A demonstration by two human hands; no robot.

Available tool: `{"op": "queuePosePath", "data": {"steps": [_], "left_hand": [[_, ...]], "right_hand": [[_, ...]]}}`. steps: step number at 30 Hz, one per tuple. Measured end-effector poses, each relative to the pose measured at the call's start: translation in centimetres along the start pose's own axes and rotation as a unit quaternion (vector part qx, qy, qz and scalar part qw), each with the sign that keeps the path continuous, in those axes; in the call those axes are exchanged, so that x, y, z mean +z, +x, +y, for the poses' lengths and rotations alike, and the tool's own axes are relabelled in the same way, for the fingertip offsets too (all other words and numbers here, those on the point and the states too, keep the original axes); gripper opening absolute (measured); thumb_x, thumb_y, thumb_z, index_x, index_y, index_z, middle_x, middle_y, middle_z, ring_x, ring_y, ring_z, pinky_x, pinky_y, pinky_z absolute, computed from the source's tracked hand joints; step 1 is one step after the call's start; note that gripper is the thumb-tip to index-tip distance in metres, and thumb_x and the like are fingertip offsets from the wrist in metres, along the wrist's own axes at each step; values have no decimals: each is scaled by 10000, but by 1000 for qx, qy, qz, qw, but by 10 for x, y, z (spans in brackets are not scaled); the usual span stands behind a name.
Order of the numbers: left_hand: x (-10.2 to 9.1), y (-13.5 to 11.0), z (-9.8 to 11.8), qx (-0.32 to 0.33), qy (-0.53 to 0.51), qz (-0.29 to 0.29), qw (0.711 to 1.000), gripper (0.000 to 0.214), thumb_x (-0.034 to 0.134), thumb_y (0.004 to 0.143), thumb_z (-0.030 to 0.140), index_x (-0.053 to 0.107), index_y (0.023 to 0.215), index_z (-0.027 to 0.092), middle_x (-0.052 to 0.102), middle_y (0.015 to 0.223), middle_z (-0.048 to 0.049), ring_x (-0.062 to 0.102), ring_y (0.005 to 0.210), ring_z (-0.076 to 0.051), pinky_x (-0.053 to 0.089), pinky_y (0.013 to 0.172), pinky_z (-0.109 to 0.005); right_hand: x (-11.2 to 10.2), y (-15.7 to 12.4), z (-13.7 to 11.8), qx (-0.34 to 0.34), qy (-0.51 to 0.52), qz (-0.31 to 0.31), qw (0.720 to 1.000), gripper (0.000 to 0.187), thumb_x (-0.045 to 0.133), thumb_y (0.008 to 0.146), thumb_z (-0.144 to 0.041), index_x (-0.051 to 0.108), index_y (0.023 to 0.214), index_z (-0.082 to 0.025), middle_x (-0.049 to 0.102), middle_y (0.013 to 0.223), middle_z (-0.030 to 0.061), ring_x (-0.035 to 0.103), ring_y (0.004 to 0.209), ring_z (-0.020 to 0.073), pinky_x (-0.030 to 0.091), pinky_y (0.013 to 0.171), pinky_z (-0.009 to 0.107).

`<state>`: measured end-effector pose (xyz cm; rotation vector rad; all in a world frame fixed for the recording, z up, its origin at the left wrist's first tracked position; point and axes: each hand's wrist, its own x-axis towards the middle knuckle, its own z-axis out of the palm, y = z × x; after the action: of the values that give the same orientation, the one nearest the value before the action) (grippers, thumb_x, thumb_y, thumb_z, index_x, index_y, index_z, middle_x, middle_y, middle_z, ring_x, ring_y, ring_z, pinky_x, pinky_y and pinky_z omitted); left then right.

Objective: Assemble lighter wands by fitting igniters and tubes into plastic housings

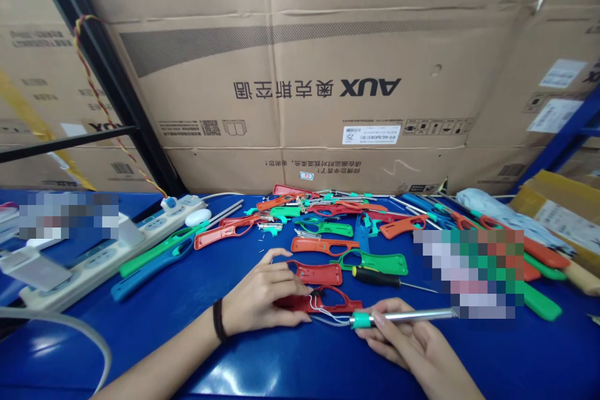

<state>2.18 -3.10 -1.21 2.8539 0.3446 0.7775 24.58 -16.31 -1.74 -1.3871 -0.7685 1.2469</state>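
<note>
A wall of big cardboard boxes (328,75) rises behind a blue counter (290,362) littered with red, green and blue plastic handles. The left hand (262,297) lies flat, fingers loosely spread, pinning a red handle (323,300) near the front edge. The right hand (407,340), fingers closed, holds a thin metal tube (412,315) with a green collar; its fine white wires (323,312) could snag or kink if tugged.
</note>
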Motion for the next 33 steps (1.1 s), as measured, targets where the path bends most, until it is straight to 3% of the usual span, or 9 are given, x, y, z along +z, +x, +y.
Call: {"op": "queuePosePath", "data": {"steps": [7, 12, 15, 19, 22, 24, 27, 30, 33], "left_hand": [[2, 0, -1, -7, -23, -2, 1000, 214, 695, 809, 373, 658, 944, 211, 731, 874, 7, 657, 772, -139, 300, 1021, -388], [2, 1, 0, -8, -23, -15, 1000, 204, 705, 797, 383, 684, 921, 222, 732, 896, 1, 654, 775, -138, 298, 1020, -393], [2, 0, 1, 5, -5, -9, 1000, 200, 698, 807, 375, 687, 929, 217, 732, 898, -1, 652, 779, -140, 300, 1021, -392], [6, -2, 1, 29, 13, 19, 999, 189, 660, 843, 357, 676, 947, 201, 734, 884, -13, 653, 757, -143, 337, 995, -382], [7, -2, 0, 42, 16, 30, 999, 198, 642, 856, 364, 665, 964, 199, 736, 881, -10, 649, 739, -138, 348, 984, -376], [7, -1, 0, 43, 10, 32, 999, 208, 645, 855, 368, 660, 975, 199, 737, 892, -6, 652, 749, -137, 344, 982, -372], [6, 0, 0, 37, 1, 26, 999, 220, 663, 842, 365, 658, 987, 200, 737, 905, -2, 657, 772, -141, 340, 971, -366], [5, 1, 0, 29, -2, 15, 999, 228, 669, 834, 374, 664, 987, 204, 736, 909, -6, 654, 776, -145, 342, 959, -363], [4, 1, 0, 25, -7, 8, 1000, 226, 669, 832, 375, 665, 982, 206, 736, 912, -7, 651, 782, -147, 333, 966, -362]], "right_hand": [[-1, 3, 0, 6, 15, 12, 1000, 425, 770, 624, -540, 634, 807, -181, 734, 785, 63, 715, 850, 275, 591, 781, 339], [-8, 11, -3, 41, 48, 32, 998, 485, 786, 625, -495, 651, 945, -156, 737, 809, 81, 712, 857, 302, 581, 806, 403], [-17, 8, -7, 63, 47, 13, 997, 507, 755, 664, -501, 658, 997, -131, 739, 854, 124, 695, 920, 312, 557, 848, 417], [-36, -1, -13, 85, -10, -18, 996, 437, 698, 720, -511, 689, 960, -145, 737, 917, 162, 700, 907, 298, 566, 810, 392], [-46, -4, -15, 29, -131, -24, 991, 371, 647, 757, -525, 717, 893, -188, 743, 886, 121, 719, 794, 275, 588, 727, 365], [-44, -3, -14, -74, -244, -21, 967, 304, 646, 764, -497, 717, 880, -225, 733, 917, 84, 705, 834, 267, 575, 770, 366], [-28, 3, -8, -238, -401, -37, 884, 246, 683, 757, -401, 684, 977, -289, 681, 1055, 41, 624, 1026, 271, 510, 902, 391], [-7, 12, 0, -303, -494, -90, 810, 248, 678, 783, -275, 637, 1028, -274, 646, 1037, 45, 602, 995, 256, 518, 851, 393], [6, 20, 5, -346, -536, -88, 765, 82, 598, 842, -167, 604, 905, -220, 624, 907, 34, 609, 858, 217, 523, 751, 352]]}}
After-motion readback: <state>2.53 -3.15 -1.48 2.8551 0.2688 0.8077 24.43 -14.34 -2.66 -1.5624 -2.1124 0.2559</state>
